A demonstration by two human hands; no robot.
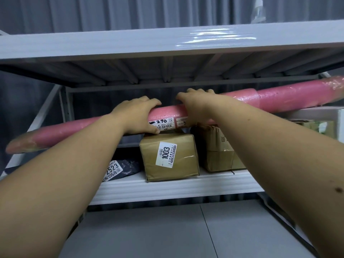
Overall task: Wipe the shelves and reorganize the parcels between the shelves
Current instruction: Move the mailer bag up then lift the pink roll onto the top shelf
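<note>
A long pink foam-wrapped tube parcel [279, 98] with a white label marked 270 lies slanted across the middle shelf opening, its right end higher. My left hand [135, 116] grips the tube near its middle, thumb under the label. My right hand [195, 105] grips it just to the right, fingers curled over the top. Under the tube a brown box labelled 1003 [169, 157] stands on the white middle shelf [176, 189]. A second brown box [219, 153] sits beside it on the right. A dark mailer bag marked 2523 [121, 169] lies at the left.
The upper shelf [130, 45] spans the frame just above my hands, glossy on top. A white box [316, 113] and a greenish parcel [316, 127] sit at the far right. Grey floor tiles [167, 235] lie below. A grey curtain hangs behind.
</note>
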